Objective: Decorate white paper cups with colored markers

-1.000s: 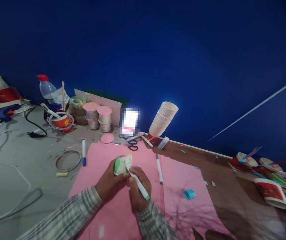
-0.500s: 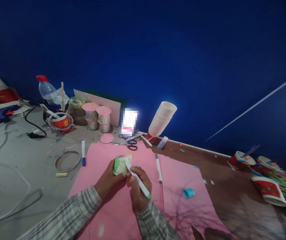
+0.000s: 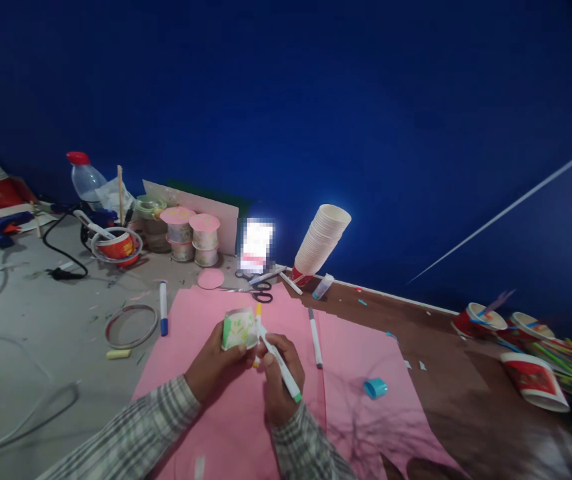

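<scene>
My left hand (image 3: 213,360) is closed round a small white paper cup piece (image 3: 239,328) coloured with green and yellow patterns, held tilted above the pink paper (image 3: 226,420). In my right hand (image 3: 282,373) is a white marker pen (image 3: 286,377) with a green end. Its tip points up and left, close to the right edge of the cup piece; whether it touches I cannot tell. Just behind the tip, a yellow-ended marker (image 3: 259,310) lies on the paper, partly hidden by my hands. A grey-capped marker (image 3: 315,339) lies to the right, a blue-capped marker (image 3: 164,308) to the left.
Scissors (image 3: 262,291) and a pink disc (image 3: 211,279) lie beyond the paper. Pink-topped cup constructions (image 3: 205,239), a blurred bright screen (image 3: 256,245) and a leaning stack of paper cups (image 3: 322,240) stand by the blue wall. A tape roll (image 3: 131,327) rests left, a turquoise ring (image 3: 376,388) right.
The cup piece has shifted slightly left, away from the marker tip, which was over its patterned face before. More of the yellow-ended marker behind now shows. The whole view has moved a little.
</scene>
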Action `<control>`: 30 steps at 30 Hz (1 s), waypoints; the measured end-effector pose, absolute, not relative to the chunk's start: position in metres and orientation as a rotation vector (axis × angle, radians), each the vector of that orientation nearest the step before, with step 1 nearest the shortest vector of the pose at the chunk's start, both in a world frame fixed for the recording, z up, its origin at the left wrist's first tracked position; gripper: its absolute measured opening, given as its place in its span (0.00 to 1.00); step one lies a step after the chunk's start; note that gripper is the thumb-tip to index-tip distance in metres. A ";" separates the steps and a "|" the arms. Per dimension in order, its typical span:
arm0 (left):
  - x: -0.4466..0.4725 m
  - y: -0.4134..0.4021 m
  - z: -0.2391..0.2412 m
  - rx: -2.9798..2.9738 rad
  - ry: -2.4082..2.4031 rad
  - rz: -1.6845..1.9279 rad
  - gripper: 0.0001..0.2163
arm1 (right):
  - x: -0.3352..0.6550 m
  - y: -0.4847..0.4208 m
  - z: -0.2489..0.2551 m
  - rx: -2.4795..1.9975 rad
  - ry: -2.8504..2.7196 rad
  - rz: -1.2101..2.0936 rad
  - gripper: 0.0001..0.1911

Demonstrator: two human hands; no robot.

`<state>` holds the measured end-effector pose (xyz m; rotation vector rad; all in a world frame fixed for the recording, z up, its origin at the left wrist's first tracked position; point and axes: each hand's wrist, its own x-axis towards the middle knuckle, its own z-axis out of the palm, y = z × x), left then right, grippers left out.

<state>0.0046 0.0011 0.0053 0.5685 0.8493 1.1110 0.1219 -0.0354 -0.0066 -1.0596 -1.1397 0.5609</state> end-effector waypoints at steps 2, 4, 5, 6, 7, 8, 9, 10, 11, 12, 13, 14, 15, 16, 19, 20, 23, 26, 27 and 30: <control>0.004 0.001 0.006 0.572 0.846 1.091 0.26 | 0.122 -0.035 -0.004 -1.040 -1.103 0.599 0.14; 0.003 0.001 0.006 0.572 0.838 1.081 0.26 | 0.121 -0.035 -0.004 -1.045 -1.052 0.586 0.16; 0.003 0.001 0.006 0.567 0.838 1.079 0.26 | 0.120 -0.035 -0.005 -1.044 -1.032 0.578 0.17; 0.003 0.002 0.006 0.560 0.841 1.079 0.26 | 0.119 -0.034 -0.006 -1.033 -1.021 0.582 0.18; 0.003 0.002 0.006 0.554 0.844 1.080 0.26 | 0.119 -0.033 -0.008 -1.020 -1.013 0.602 0.18; 0.002 0.002 0.006 0.548 0.847 1.079 0.25 | 0.118 -0.033 -0.010 -1.007 -1.007 0.632 0.19; 0.002 0.002 0.007 0.548 0.846 1.080 0.24 | 0.119 -0.032 -0.012 -1.005 -0.998 0.664 0.19; 0.001 0.003 0.007 0.553 0.838 1.084 0.23 | 0.119 -0.031 -0.014 -1.018 -0.988 0.685 0.18; 0.001 0.003 0.007 0.559 0.832 1.095 0.22 | 0.121 -0.030 -0.015 -1.043 -0.986 0.689 0.18; 0.000 0.004 0.007 0.567 0.829 1.111 0.21 | 0.122 -0.028 -0.015 -1.074 -0.992 0.666 0.17; -0.001 0.005 0.007 0.573 0.831 1.132 0.21 | 0.124 -0.027 -0.015 -1.109 -1.006 0.624 0.16; -0.003 0.006 0.007 0.575 0.842 1.153 0.21 | 0.125 -0.026 -0.015 -1.141 -1.025 0.573 0.16; -0.004 0.007 0.006 0.577 0.860 1.179 0.21 | 0.126 -0.024 -0.016 -1.170 -1.045 0.525 0.16; -0.006 0.008 0.005 0.591 0.895 1.202 0.21 | 0.127 -0.023 -0.016 -1.192 -1.064 0.486 0.16; -0.013 0.013 0.002 0.754 1.056 1.252 0.23 | 0.128 -0.021 -0.018 -1.227 -1.110 0.466 0.19; -0.015 0.014 0.001 0.823 1.109 1.258 0.24 | 0.128 -0.021 -0.019 -1.234 -1.126 0.473 0.21; -0.019 0.017 0.001 0.904 1.176 1.259 0.25 | 0.129 -0.018 -0.021 -1.272 -1.192 0.445 0.24; -0.017 0.018 0.003 0.949 1.209 1.304 0.23 | 0.136 -0.014 -0.025 -1.386 -1.281 0.290 0.26; -0.016 0.017 0.003 0.962 1.215 1.329 0.22 | 0.139 -0.012 -0.027 -1.440 -1.327 0.223 0.26; -0.013 0.016 0.006 1.026 1.211 1.345 0.19 | 0.148 -0.007 -0.034 -1.581 -1.543 0.108 0.30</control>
